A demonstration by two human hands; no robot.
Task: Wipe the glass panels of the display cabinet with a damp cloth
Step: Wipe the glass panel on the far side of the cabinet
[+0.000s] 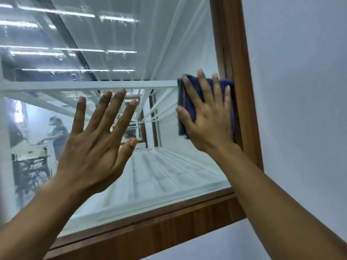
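A large glass panel (pixel 116 34) in a brown wooden frame (pixel 242 72) fills the view. My right hand (pixel 208 117) lies flat with straight fingers on a folded dark blue cloth (pixel 189 91), pressing it against the glass at the panel's right edge, next to the frame. My left hand (pixel 97 143) is spread with straight fingers at the middle of the glass; whether it touches the pane I cannot tell. Wet streaks show on the upper left of the glass.
White shelves (pixel 90 85) show behind the glass. The pane reflects ceiling lights and a person (pixel 58 132) standing at a table. A plain pale wall (pixel 300 91) runs to the right and below the frame's bottom rail (pixel 159 228).
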